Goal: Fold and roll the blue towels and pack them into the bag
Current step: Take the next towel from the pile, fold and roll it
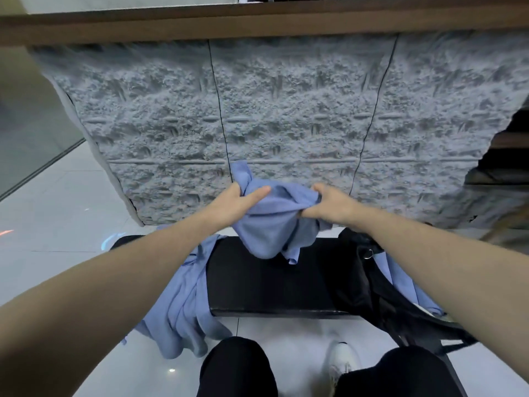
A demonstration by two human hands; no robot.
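Bottom of frame: my knees in black trousers (237, 368), one white shoe (342, 365) on the pale floor (57, 196). Centre: my left hand (232, 204) and right hand (329, 204), both with fingers curled into a crumpled blue towel (269, 224), held up above the black surface (272, 282). Lower left: heap of blue towels (183, 308) draped over the surface's edge. Right: black bag (372, 282) on the surface, w/ more blue cloth (400, 282) just beside it. Upper frame: grey textured wall (286, 110).

Both hands, left hand (229, 206) and right hand (329, 206), grip a crumpled blue towel (269, 224) above a black bench (272, 282)
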